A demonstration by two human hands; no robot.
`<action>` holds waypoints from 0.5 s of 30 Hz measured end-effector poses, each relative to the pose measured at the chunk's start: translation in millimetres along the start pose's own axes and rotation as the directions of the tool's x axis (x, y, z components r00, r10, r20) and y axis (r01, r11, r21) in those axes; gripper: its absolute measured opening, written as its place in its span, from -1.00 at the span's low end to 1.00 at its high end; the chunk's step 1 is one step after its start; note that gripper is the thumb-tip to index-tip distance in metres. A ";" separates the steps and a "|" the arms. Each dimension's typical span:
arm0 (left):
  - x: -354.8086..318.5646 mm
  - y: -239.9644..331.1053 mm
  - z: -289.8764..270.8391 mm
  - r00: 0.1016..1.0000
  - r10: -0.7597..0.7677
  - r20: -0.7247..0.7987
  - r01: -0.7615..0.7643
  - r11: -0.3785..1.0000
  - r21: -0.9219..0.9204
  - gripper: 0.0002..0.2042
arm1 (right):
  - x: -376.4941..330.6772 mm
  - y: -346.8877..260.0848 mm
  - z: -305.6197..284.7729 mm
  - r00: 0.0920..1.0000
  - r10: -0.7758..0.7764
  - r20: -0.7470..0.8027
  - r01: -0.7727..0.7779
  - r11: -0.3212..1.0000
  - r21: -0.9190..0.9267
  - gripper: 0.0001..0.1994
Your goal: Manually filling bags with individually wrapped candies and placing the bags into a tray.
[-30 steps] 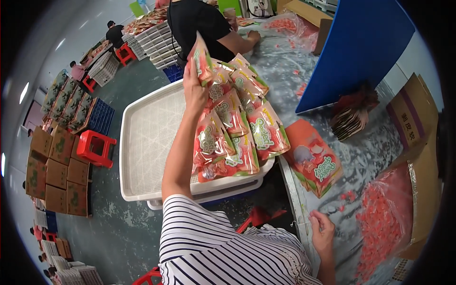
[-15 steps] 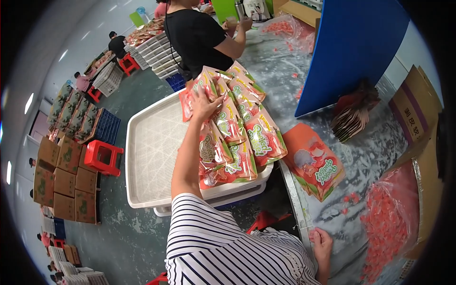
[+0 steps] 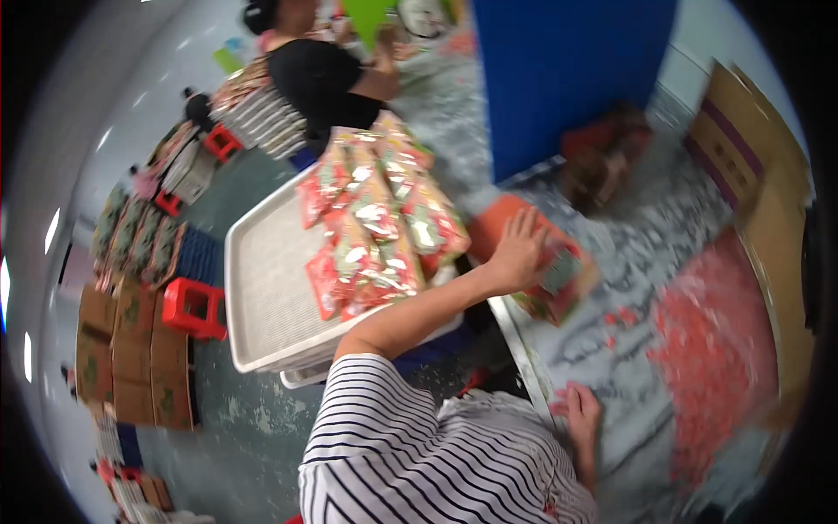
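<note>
One flat orange pouch point(image 3: 563, 272) is seen in the head view, lying on the table point(image 3: 633, 231) near its edge, just beside the white tray point(image 3: 271, 288). It is partly covered by the left hand point(image 3: 517, 255), fingers spread, palm down; no closed grip is seen. The right hand point(image 3: 580, 412) is held well apart, low by the table edge, loosely curled; whether anything is pinched cannot be told.

Step in hand, as judged: the flat pouch is being reached for or steadied. For a lift, an edge would have to be caught between thumb and fingers.

Surface: marbled grey, wet-looking. Pink pieces point(image 3: 703, 375) are heaped at right, before an opened carton point(image 3: 731, 144). A blue board point(image 3: 572, 79) is stood upright behind. Shiny pouches point(image 3: 375, 227) are piled on the tray.

Room: a co-worker in black point(image 3: 319, 83) is seen beyond; brown boxes point(image 3: 131, 349) are stacked beside a red stool point(image 3: 194, 310). Much is blurred.
</note>
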State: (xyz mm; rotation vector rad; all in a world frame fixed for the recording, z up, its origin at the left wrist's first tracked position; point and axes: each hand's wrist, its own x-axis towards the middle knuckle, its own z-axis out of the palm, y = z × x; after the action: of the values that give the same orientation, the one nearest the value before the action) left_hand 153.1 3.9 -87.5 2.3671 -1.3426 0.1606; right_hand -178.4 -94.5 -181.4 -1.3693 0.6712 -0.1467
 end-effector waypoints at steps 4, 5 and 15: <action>-28.0 43.7 44.4 0.996 -0.039 0.075 0.040 0.999 -0.014 -0.10 | -0.2 -1.4 9.2 0.997 -0.054 0.056 0.049 0.995 0.087 -0.74; -24.8 58.4 50.4 0.995 -0.040 0.094 0.038 0.999 0.018 -0.06 | -1.8 -3.9 9.3 0.998 -0.052 0.040 0.046 0.991 0.126 -0.75; -31.2 55.5 99.0 1.000 -0.004 -0.008 0.006 0.978 0.210 -0.41 | -11.1 -14.7 11.6 0.995 -0.089 0.034 0.081 0.977 0.195 -0.74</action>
State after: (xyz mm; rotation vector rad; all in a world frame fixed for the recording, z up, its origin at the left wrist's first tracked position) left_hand 79.9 -36.5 -170.4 2.5396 -1.3755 0.3251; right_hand -177.2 -82.6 -163.2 -1.2105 0.5480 -0.2446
